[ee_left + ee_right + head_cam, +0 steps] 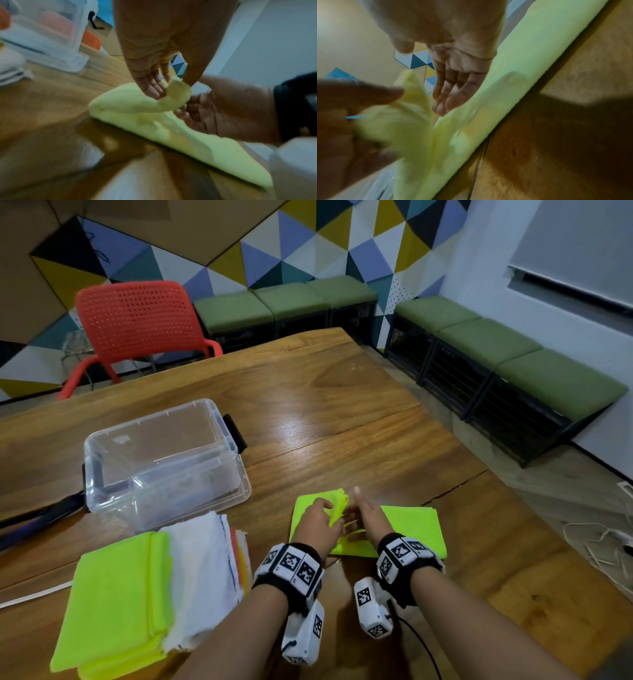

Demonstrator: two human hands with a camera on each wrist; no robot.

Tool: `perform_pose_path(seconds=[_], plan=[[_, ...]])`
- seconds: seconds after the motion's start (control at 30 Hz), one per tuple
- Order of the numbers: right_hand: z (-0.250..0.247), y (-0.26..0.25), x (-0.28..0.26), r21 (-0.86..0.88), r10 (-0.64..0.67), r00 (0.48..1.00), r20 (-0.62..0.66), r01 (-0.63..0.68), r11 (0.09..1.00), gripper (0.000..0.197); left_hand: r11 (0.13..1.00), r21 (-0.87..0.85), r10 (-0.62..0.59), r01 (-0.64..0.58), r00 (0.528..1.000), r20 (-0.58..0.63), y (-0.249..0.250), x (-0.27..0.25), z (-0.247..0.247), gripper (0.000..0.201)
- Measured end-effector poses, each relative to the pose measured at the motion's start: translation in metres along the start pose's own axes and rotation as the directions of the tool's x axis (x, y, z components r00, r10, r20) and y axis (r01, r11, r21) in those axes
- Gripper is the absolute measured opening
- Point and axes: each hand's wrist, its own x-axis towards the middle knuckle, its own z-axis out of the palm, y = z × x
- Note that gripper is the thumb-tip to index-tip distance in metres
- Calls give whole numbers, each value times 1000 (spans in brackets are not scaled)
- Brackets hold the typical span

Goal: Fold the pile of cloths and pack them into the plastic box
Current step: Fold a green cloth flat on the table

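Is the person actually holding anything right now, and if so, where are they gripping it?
Yes. The left hand pinches a raised corner of the lime-green cloth lying on the wooden table. The right hand rests flat on it, fingers straight.

Wooden table: clear plastic box at 10 o'clock, stack of folded cloths at 8 o'clock, lime-green cloth near centre, white cable at 9 o'clock.

no readable text, only coded square markers on wristbands
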Motion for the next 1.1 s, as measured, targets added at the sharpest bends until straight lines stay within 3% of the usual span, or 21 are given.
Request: perform_pose_path(seconds=[0.1, 0.17, 0.27, 0.33, 0.4, 0.53, 0.6, 0.67, 0.77, 0.83, 0.97, 1.1], plan=[[-6, 7, 4, -162, 0, 1000, -5, 0, 987, 32, 996, -72, 65, -59, 993, 95, -7, -5, 16, 38], [-10, 13, 6, -262, 6, 999, -49, -18, 965, 34, 994, -39, 105, -103, 993, 52, -14, -6, 16, 46], [-14, 21, 4, -391, -14, 996, -84, -20, 920, 39, 956, 262, 165, -134, 981, -100, -26, 1, 11, 48], [-13, 21, 2, -418, -61, 996, -67, 28, 908, 32, 917, 383, 152, -112, 986, -75, -33, 5, 11, 51], [-11, 18, 1, -388, -89, 994, -71, 55, 920, 13, 862, 491, 145, -125, 989, -3, -41, 9, 16, 55], [-14, 18, 5, -448, -39, 989, -142, -29, 893, 10, 816, 561, 126, -138, 990, 60, -44, 14, 25, 98], [-14, 20, 6, -524, -6, 985, -172, -86, 847, 11, 770, 625, 163, -128, 987, 2, -40, 14, 26, 87], [-13, 21, 7, -555, -8, 982, -189, -100, 826, 35, 757, 637, 153, -142, 987, 39, -40, 14, 28, 69], [-10, 22, 5, -568, -54, 977, -205, -74, 819, 49, 769, 625, 101, -134, 991, 88, -54, 19, 29, 62], [-11, 24, 1, -609, -86, 974, -209, -61, 791, 51, 794, 594, 126, -129, 991, 46, -58, 20, 26, 63], [-19, 33, -1, -739, -174, 963, -207, -37, 672, 48, 916, 401, 83, -15, 985, -153, -53, 23, 19, 62], [-22, 35, 7, -820, -207, 965, -158, -12, 572, 33, 956, 261, -115, 134, 990, -85, -49, 31, 14, 68]])
